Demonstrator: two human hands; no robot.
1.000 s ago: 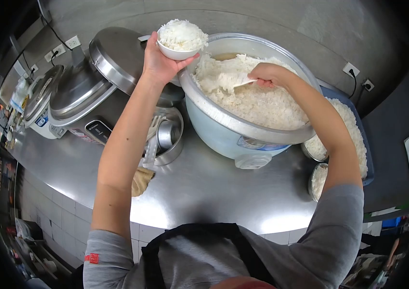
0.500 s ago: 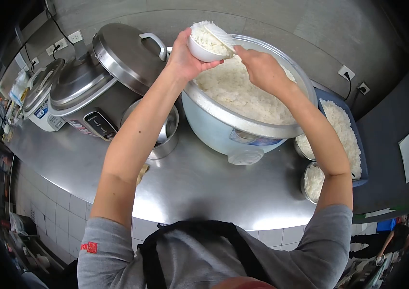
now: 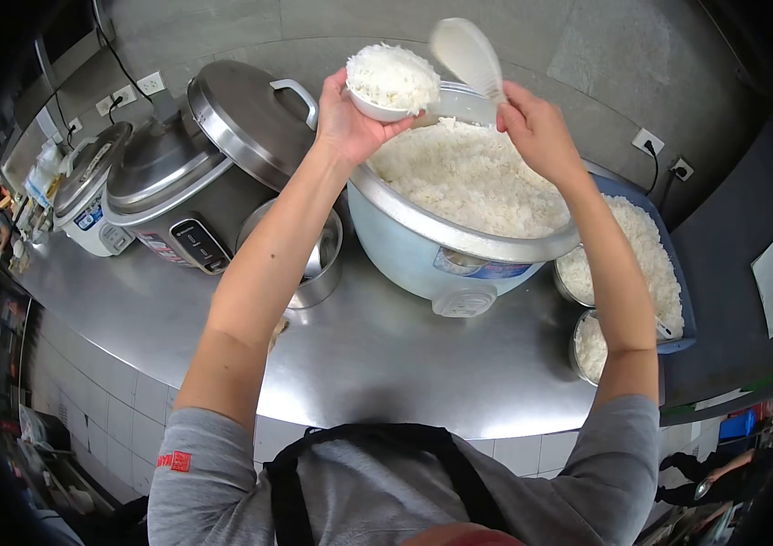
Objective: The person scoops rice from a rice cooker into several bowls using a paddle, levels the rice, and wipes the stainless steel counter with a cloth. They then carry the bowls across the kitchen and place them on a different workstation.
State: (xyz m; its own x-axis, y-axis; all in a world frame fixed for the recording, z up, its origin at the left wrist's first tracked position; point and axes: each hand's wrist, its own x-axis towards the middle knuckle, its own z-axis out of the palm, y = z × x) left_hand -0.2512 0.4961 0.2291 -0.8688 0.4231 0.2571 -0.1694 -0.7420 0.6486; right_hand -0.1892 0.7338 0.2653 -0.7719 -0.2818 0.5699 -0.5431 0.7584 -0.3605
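Head view: paddle (image 3: pixel 466 56) now up and clear of the bowl (image 3: pixel 377 110). Half a second ago its blade lies across the rice there; now a gap shows between them, and the blade stands tilted up against the wall (image 3: pixel 577 45). Mound (image 3: pixel 394 76) rises in a rounded heap above the bowl's rim, its top uncovered. Judgement: the press on the mound is over or pausing, and the bowl looks well filled.

Bowl: held in the air beside the far left rim of the cooker (image 3: pixel 386 244), roughly upright. Any contact with that rim: cannot tell.

Left hand (image 3: pixel 350 123): grip spread wide and curved about the bowl, thumb at its left side, fingers below and toward the right. A cradle more than a pinch; the underside is hidden.

Right hand (image 3: pixel 536 135): grip closed around the paddle's handle, just over the cooker's far side, touching nothing else that shows.

Around: rice (image 3: pixel 477 182) heaped broadly in the cooker, which stands on the worktop (image 3: pixel 441 373). Lid (image 3: pixel 250 123) leans to its left; blue tub (image 3: pixel 687 320) of rice to its right.
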